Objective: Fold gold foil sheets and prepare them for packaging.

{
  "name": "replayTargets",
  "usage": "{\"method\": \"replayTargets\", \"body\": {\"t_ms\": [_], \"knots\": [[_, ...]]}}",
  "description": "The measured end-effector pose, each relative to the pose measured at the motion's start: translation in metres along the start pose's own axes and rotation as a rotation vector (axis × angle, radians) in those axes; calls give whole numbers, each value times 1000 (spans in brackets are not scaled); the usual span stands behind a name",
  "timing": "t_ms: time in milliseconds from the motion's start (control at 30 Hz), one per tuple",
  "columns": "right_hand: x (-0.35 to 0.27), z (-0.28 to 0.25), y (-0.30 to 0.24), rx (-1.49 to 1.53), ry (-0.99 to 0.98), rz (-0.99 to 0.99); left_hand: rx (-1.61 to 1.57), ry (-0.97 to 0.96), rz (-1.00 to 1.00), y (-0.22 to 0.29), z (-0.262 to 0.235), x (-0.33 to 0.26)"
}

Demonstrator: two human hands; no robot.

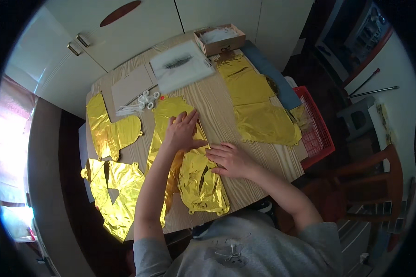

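Flat gold foil balloons, uninflated, lie on the wooden table. My left hand (181, 133) rests palm down with fingers stretched out on the middle foil balloon (168, 110). That balloon's near part (202, 184) is creased and looks folded over, with a dark slit-like gap in it. My right hand (231, 159) lies with its fingers stretched over the right edge of this near part. The thumb of my left hand points toward my right fingertips. Neither hand visibly grips anything. My left forearm hides part of the foil beneath it.
More gold foil balloons lie at the left (113, 134), the near left (125, 180) and the right (254, 99). Farther back are white rings (147, 99), white sticks (128, 110), clear plastic bags (180, 67) and a cardboard box (224, 45). A red basket (326, 134) stands beside the table.
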State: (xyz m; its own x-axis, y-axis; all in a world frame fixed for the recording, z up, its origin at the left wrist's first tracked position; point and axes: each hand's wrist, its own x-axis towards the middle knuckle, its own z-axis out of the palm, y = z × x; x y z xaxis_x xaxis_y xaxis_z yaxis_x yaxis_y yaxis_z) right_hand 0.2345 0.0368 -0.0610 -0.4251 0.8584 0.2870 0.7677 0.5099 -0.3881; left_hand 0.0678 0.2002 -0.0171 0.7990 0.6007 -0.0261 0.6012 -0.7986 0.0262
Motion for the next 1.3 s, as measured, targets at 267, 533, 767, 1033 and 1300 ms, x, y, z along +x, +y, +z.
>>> {"method": "replayTargets", "body": {"t_ms": [267,533,767,1033,1300], "knots": [[2,-4,2,63,5,38,50,-93,-54,-5,10,11],[16,-7,22,-1,49,58,76,-135,-81,-3,11,11],[13,-2,17,-14,91,27,48,-128,-88,-3,14,11],[12,-1,23,-40,84,-62,37,-94,-76,-6,19,12],[2,-13,27,-13,-7,-146,47,-94,-68,-7,19,11]]}}
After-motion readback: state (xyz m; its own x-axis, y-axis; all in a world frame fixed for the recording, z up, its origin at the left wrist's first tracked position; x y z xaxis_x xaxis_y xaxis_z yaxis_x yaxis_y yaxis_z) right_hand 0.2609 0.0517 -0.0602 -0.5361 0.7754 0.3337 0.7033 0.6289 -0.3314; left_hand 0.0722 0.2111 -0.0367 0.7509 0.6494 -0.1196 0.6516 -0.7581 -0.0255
